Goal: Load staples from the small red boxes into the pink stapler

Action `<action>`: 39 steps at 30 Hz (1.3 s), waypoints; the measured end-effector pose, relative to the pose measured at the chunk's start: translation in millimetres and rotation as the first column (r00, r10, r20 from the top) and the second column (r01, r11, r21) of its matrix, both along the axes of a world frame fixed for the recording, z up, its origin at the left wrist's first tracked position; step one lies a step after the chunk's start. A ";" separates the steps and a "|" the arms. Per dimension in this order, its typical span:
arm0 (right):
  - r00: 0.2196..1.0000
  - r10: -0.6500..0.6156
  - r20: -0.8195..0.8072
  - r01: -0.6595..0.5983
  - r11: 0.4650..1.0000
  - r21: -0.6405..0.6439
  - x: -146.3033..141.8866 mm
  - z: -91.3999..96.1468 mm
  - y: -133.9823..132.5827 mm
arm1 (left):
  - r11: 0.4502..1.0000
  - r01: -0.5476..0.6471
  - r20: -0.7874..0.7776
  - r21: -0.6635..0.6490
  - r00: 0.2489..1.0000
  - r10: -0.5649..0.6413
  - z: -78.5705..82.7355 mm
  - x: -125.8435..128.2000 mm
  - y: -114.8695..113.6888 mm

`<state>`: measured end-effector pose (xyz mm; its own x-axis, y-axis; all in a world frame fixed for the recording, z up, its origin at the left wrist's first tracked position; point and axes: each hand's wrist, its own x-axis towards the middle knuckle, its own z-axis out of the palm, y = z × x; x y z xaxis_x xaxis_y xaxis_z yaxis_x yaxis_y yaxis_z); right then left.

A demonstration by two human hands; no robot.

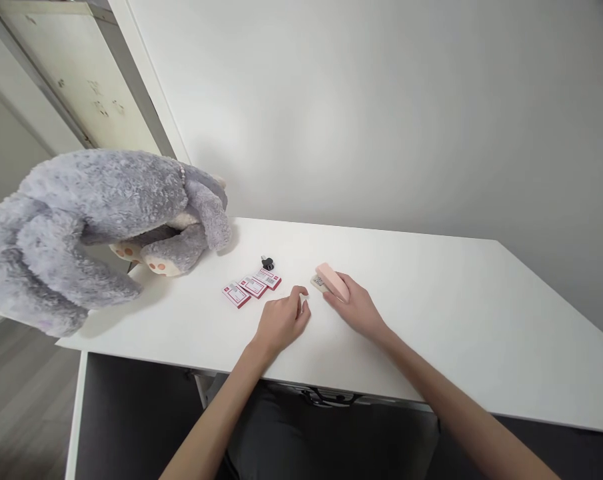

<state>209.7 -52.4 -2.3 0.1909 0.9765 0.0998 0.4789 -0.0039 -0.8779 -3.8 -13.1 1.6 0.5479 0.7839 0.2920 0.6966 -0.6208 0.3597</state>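
A pink stapler (332, 280) lies on the white table (431, 313), and my right hand (356, 305) is wrapped round its near end. My left hand (282, 320) rests on the table just left of it, fingers curled, with a small pale piece pinched at the fingertips that I cannot make out. Three small red-and-white boxes (252, 287) lie in a row to the left of my hands. A small black object (267, 263) sits just behind them.
A large grey plush toy (106, 227) sprawls over the table's left end and hangs past the edge. A plain wall runs behind the table. The table's front edge is close to my forearms.
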 end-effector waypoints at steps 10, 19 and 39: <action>0.985 0.171 -0.037 -0.167 0.982 0.088 1.4 -6.3 5.1 | 0.976 -0.185 0.226 0.113 0.962 0.156 -2.7 -0.2 8.4; 0.973 0.228 0.026 -0.229 0.951 0.208 -1.2 -7.0 5.1 | 0.998 0.046 0.298 -0.035 0.954 -0.034 3.7 -2.2 10.3; 0.929 0.305 -0.208 -0.291 0.952 0.095 -3.1 -0.9 -2.6 | 0.980 0.063 0.182 -0.191 0.983 -0.028 1.4 -2.5 8.2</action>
<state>206.6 -55.0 -3.3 -0.0846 0.9850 0.1503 0.2472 0.1669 -0.9545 -6.3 -4.9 3.1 0.5371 0.8110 0.2318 0.5832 -0.5556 0.5926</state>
